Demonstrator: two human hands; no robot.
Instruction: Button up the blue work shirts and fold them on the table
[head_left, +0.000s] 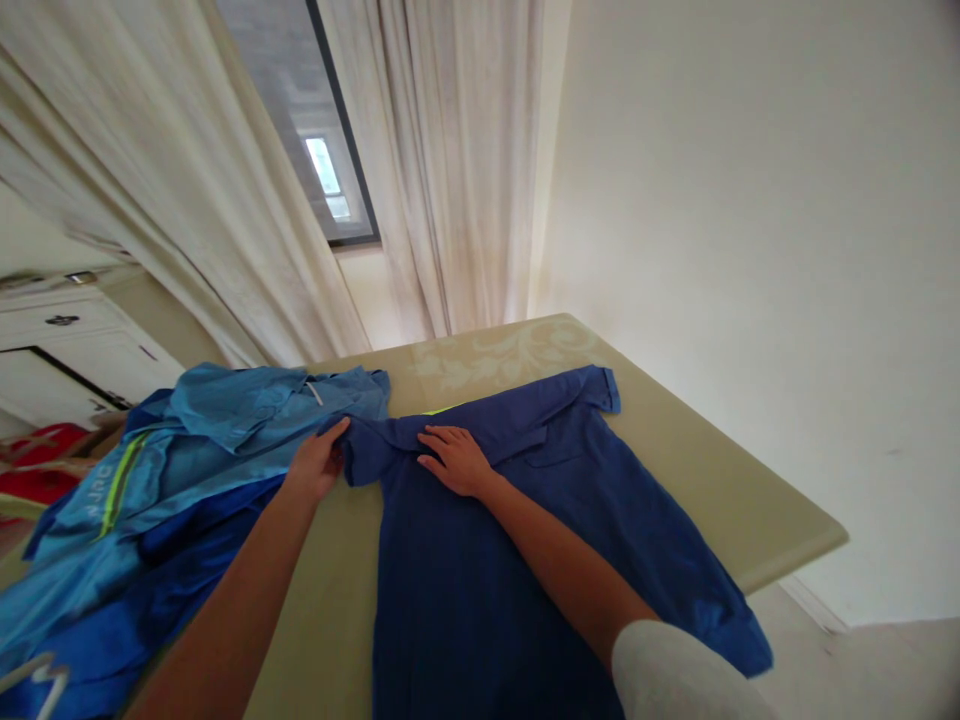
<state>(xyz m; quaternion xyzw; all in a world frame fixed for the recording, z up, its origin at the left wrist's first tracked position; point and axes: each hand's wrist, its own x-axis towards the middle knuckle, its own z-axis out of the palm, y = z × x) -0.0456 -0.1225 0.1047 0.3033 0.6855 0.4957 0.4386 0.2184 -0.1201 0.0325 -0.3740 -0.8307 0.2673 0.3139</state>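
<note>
A dark blue shirt (480,580) lies spread on the table, its upper part folded over near the far end. My left hand (318,462) is closed on the edge of its left sleeve, thumb on top; the fingertips are partly hidden under the cloth. Flat on the folded upper part rests my right hand (459,462), fingers stretched out and holding nothing. A bit of yellow-green trim shows behind the fold. To the left of my left hand is a pile of blue garments (225,430), some light blue and some darker, one with a yellow-green stripe.
The pale yellow table (720,490) has a leaf pattern at its far corner, close to a white wall (750,200). Beige curtains (465,150) hang beyond it. A white cabinet (67,345) and red items (45,450) stand at left. A white hanger (46,680) shows at bottom left.
</note>
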